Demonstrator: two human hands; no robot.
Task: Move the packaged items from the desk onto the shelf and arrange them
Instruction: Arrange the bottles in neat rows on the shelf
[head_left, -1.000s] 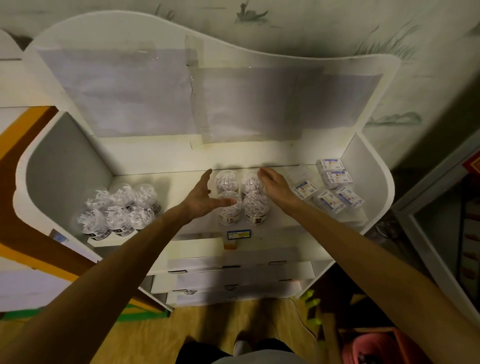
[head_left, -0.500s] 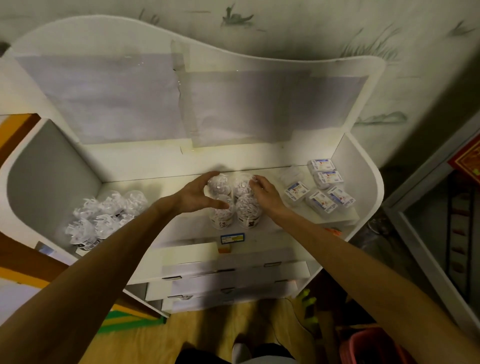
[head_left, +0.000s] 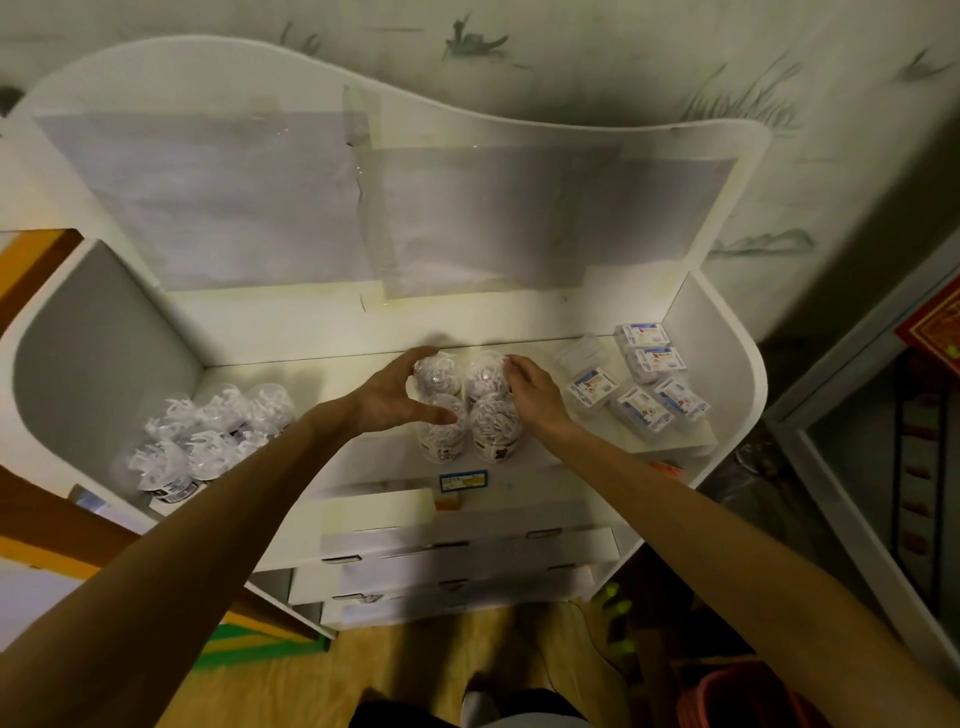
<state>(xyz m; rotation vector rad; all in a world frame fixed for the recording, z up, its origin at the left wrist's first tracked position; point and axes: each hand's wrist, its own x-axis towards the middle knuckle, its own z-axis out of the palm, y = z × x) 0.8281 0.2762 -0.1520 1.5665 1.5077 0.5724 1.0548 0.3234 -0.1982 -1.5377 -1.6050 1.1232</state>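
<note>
- Four clear tubs (head_left: 467, 410) stand in a tight square mid-shelf (head_left: 322, 374), head view; tub cluster (head_left: 208, 441) to the left, small boxes (head_left: 639, 384) to the right.
- Left hand (head_left: 395, 400) cups the left pair, fingers curled round; right hand (head_left: 535, 395) curls over the rear right tub.
- Best: squeeze both sides evenly, keep them upright.
- A second ago the left fingers were straight beside the tubs; now they're wrapped.

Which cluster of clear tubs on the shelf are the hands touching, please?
The middle four-tub cluster, cupped between left hand and right hand; the left-side cluster sits untouched.
</note>
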